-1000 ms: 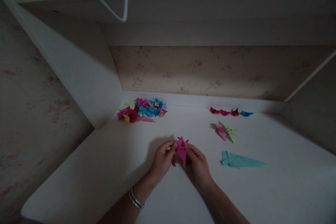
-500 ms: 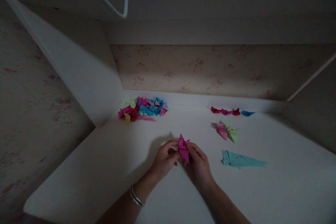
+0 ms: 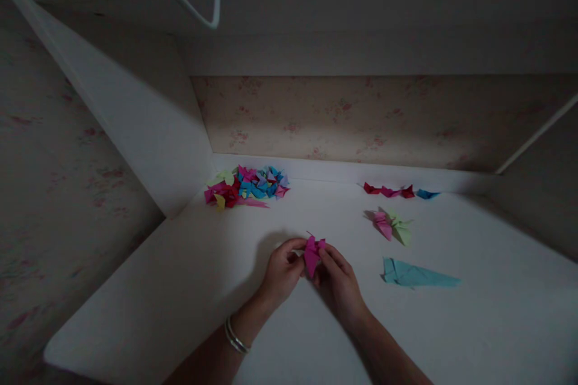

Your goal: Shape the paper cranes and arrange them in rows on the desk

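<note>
White desktop (image 3: 171, 301) below floral wallpaper (image 3: 334, 120), left hand (image 3: 282, 271) and right hand (image 3: 341, 280) pinching a magenta folded-paper piece (image 3: 312, 255) between them, probably a crane, flat teal folded paper (image 3: 418, 274) to the right, colorful origami pile (image 3: 248, 186) at far left.

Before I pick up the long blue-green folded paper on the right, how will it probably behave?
The blue-green paper is probably very light, being only folded paper. Its narrow pointed end may bend easily; the layered wide end should be stiffer. Lying flat on the table, it seems unlikely to roll.
</note>
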`<state>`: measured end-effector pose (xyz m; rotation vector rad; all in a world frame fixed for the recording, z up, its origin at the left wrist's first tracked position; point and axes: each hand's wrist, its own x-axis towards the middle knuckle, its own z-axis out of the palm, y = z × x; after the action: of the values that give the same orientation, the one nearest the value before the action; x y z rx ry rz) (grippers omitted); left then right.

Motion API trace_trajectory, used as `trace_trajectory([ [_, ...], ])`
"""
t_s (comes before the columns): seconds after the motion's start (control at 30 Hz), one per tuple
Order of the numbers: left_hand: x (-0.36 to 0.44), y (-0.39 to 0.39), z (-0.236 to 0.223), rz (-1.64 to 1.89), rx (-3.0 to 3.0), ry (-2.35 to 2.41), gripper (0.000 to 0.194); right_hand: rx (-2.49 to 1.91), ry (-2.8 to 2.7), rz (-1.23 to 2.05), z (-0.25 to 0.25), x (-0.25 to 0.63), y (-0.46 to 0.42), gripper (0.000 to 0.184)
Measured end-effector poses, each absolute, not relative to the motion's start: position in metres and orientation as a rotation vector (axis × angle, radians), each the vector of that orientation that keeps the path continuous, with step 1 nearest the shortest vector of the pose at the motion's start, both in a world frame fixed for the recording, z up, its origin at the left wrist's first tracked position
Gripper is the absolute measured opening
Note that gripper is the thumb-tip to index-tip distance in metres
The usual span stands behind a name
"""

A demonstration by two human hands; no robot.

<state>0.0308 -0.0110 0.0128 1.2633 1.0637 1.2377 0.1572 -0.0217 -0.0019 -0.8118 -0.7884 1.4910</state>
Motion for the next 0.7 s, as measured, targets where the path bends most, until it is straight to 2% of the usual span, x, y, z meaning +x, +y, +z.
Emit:
trace_trajectory([
  [0.7,0.0302,-0.0121,0.0171,1.221,1.28,1.061,0.033,-0.831,-0.788,1.506,0.0041,0.1575,-0.0237,0.03],
])
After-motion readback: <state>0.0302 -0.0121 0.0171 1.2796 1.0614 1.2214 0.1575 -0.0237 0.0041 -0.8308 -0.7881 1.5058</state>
